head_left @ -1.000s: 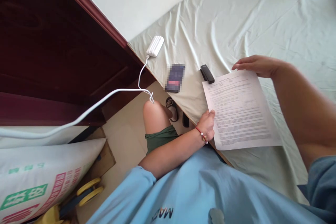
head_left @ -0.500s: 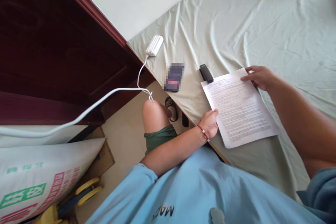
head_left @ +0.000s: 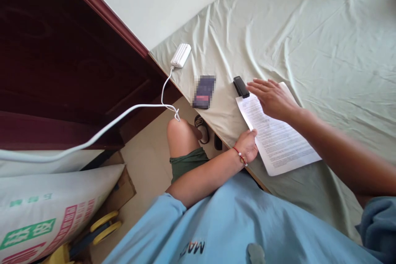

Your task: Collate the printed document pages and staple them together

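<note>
A printed sheet of paper [head_left: 284, 144], perhaps the top of a thin stack, lies on the pale green cloth. My left hand [head_left: 246, 145] pinches its left edge between thumb and fingers. Over the upper part of the page is my right hand [head_left: 274, 98], fingers stretched out and holding nothing; whether it touches the paper I cannot tell. Its fingertips come close to a black stapler [head_left: 241, 87], which sits at the sheet's top left corner. Part of the print is hidden under the right hand and forearm.
Left of the stapler lies a phone [head_left: 204, 91], blurred out. A white power bank or adapter [head_left: 181, 55] with a white cable [head_left: 123, 114] rests near the wall. The cable crosses over my knee. Dark red wood furniture [head_left: 62, 49] and a printed sack [head_left: 55, 210] stand at left.
My right hand has let go of the paper's upper right edge and moved left across the page toward the stapler, its fingers now straight. My left hand keeps its grip.
</note>
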Demonstrator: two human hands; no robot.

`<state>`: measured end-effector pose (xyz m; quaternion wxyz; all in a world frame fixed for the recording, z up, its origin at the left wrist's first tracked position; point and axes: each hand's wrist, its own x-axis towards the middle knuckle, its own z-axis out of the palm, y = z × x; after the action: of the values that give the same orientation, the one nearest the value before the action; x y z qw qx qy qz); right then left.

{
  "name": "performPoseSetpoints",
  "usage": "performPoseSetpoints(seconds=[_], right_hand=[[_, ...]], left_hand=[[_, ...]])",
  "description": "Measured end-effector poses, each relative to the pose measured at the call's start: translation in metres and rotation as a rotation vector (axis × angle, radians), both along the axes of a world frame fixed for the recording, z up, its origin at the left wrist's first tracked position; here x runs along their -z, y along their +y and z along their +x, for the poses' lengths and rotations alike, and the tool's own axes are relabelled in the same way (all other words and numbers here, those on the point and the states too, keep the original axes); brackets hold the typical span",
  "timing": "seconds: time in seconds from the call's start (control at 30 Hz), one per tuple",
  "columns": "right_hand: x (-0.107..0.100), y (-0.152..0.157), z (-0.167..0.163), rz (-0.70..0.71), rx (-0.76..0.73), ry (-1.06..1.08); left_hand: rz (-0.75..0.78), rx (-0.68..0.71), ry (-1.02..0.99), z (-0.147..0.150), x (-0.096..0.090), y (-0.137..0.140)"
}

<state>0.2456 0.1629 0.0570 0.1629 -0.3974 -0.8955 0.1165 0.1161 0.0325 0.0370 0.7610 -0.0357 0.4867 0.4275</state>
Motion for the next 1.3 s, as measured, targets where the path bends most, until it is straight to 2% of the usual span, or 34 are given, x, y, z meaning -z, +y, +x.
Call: performPoseSetpoints(seconds=[0.13, 0.27, 0.47, 0.57, 0.7, 0.83, 0.93, 1.07, 1.2, 1.3], right_hand=[[0.014, -0.006, -0.009, -0.022, -0.020, -0.119], [0.024, -0.013, -0.014, -0.017, 0.034, -0.098], [0.021, -0.012, -0.019, -0.064, 0.106, -0.024], [0.009, 0.006, -0.020, -0.089, 0.107, 0.072], [-0.005, 0.051, -0.029, -0.081, 0.051, 0.085], [0.006, 0.097, -0.050, -0.206, 0.020, 0.022], [0.021, 0.112, -0.064, -0.334, 0.007, -0.058], [0.028, 0.107, -0.064, -0.339, 0.098, -0.133], [0.018, 0.093, -0.043, -0.308, 0.187, -0.198], [0.008, 0.079, -0.025, -0.390, 0.364, -0.183]], left_hand=[[-0.012, -0.005, -0.002, 0.001, -0.003, 0.001], [-0.007, -0.012, 0.013, 0.001, -0.004, 0.002], [0.032, 0.003, 0.027, -0.001, 0.005, -0.002], [0.053, 0.052, 0.022, -0.007, 0.008, -0.007], [0.051, 0.163, 0.071, -0.020, 0.007, -0.017], [0.025, 0.223, 0.102, -0.032, 0.007, -0.025], [0.027, 0.245, 0.093, -0.039, 0.009, -0.028], [0.068, 0.298, 0.054, -0.050, 0.014, -0.032], [0.157, 0.359, -0.010, -0.064, 0.024, -0.035], [0.196, 0.396, -0.030, -0.069, 0.032, -0.036]])
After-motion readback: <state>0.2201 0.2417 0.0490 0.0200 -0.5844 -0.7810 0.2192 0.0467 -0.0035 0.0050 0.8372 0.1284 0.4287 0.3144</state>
